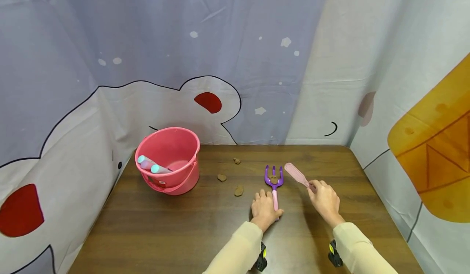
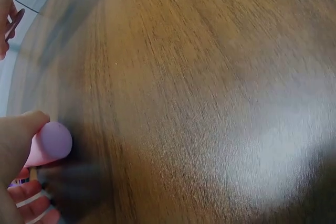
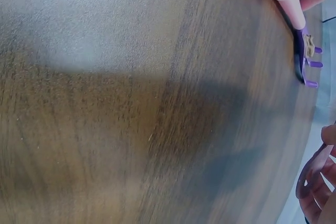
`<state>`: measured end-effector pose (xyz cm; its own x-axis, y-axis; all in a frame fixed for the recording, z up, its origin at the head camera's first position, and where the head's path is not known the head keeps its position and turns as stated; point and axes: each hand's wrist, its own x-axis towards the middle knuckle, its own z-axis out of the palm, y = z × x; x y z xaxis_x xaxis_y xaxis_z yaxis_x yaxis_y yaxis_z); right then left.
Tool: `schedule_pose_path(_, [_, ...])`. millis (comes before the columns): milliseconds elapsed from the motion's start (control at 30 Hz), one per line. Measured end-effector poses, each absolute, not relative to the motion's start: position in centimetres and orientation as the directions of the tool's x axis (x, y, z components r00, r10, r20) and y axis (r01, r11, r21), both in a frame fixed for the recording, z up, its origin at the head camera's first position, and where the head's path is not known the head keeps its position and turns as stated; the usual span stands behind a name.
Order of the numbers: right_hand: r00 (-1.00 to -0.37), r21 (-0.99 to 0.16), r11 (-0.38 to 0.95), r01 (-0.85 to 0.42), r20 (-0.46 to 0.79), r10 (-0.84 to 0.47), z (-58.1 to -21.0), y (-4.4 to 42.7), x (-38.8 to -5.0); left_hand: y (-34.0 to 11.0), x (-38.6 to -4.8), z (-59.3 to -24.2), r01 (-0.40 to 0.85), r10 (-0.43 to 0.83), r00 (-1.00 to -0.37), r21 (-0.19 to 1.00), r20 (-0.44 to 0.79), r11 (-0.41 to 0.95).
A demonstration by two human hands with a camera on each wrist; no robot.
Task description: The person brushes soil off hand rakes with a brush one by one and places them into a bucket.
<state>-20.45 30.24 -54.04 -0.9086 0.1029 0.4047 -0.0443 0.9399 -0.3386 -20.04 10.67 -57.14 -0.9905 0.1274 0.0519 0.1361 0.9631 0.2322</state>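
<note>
A toy fork [image 1: 280,181] with purple prongs and a pink handle lies on the table, a brown lump [image 1: 273,179] on its prongs. The left hand [image 1: 265,209] has its thumb and fingers around the handle; the left wrist view shows the thumb beside the handle's round end [image 2: 55,141]. To the right, the right hand [image 1: 325,199] pinches a flat pink tool [image 1: 296,173] by its narrow end, the broad end pointing toward the fork's prongs. In the right wrist view this tool [image 3: 314,172] is at the lower right edge, partly behind the fingers.
Several brown lumps, one of them nearest the left hand [image 1: 239,190], lie left of the fork. A pink bucket [image 1: 187,183] stands at the table's back left, with teal-ended handles [image 1: 159,169] inside. A printed curtain [image 1: 257,61] hangs behind the table [image 1: 165,233].
</note>
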Motion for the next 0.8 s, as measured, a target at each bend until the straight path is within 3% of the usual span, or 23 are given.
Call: schedule_pose_path(800, [-0.921, -0.334, 0.942, -0.029, 0.374, 0.105, -54.3, 30.7, -20.2, 8.1, -21.6, -57.2, 0.044, 0.02, -0.995, 0.247, 0.101, 0.968])
